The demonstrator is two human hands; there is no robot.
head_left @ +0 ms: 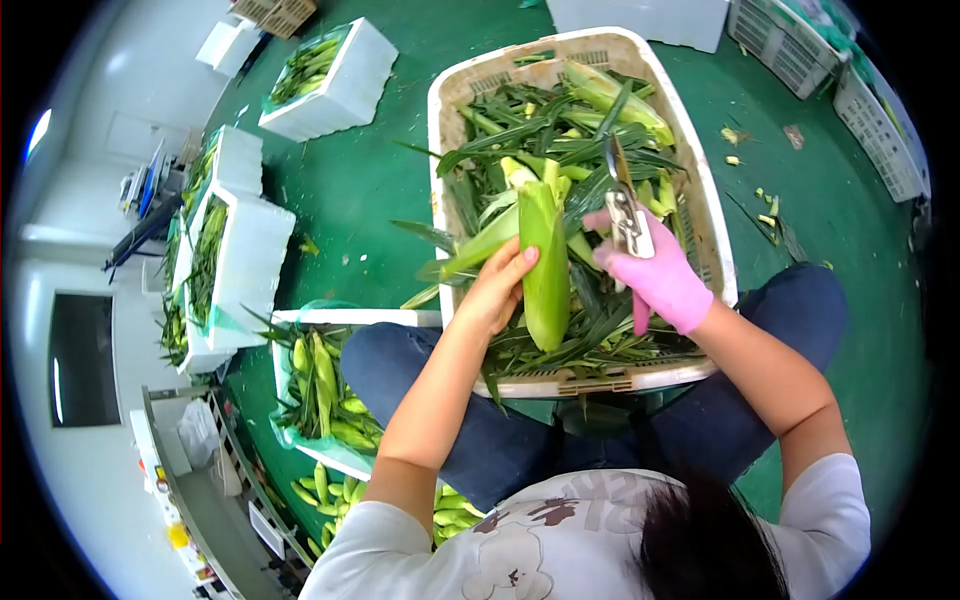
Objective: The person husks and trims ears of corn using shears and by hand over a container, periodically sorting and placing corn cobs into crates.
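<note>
My left hand is closed around an ear of corn in its green husk, its thumb lying along the husk. The ear is held above a large pale plastic crate, cut stalk end pointing away from me. Just to its right, my right hand, in a pink glove, grips a bladed hand tool with a metal and white handle. The tool's pointed blade faces away from me; its exact kind is unclear. Under both hands, the crate holds loose green leaves and a second husked ear.
At my left knee stands a white foam box of corn, with loose ears nearby. More foam boxes line the left side. Plastic crates stand far right. Scraps lie on the green floor. My legs flank the crate.
</note>
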